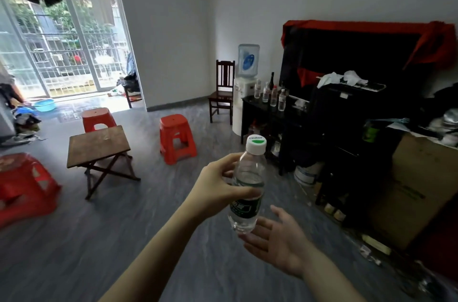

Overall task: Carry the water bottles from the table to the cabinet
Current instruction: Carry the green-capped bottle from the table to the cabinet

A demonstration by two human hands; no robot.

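Note:
My left hand (pixel 218 185) grips a clear water bottle (pixel 247 187) with a white cap and dark green label, held upright in mid-air in the middle of the room. My right hand (pixel 275 239) is spread palm up just under the bottle's base, fingers straight. The small wooden folding table (pixel 98 145) stands to the left with a bare top. The black cabinet (pixel 262 108) stands against the right wall, and several clear water bottles (pixel 273 96) stand on its top beside a dark glass bottle.
Red plastic stools (pixel 177 138) stand around the table, one large one at the far left (pixel 24 185). A wooden chair (pixel 223 91) and water dispenser (pixel 246 78) sit by the cabinet. A cardboard box (pixel 418 185) and clutter line the right wall.

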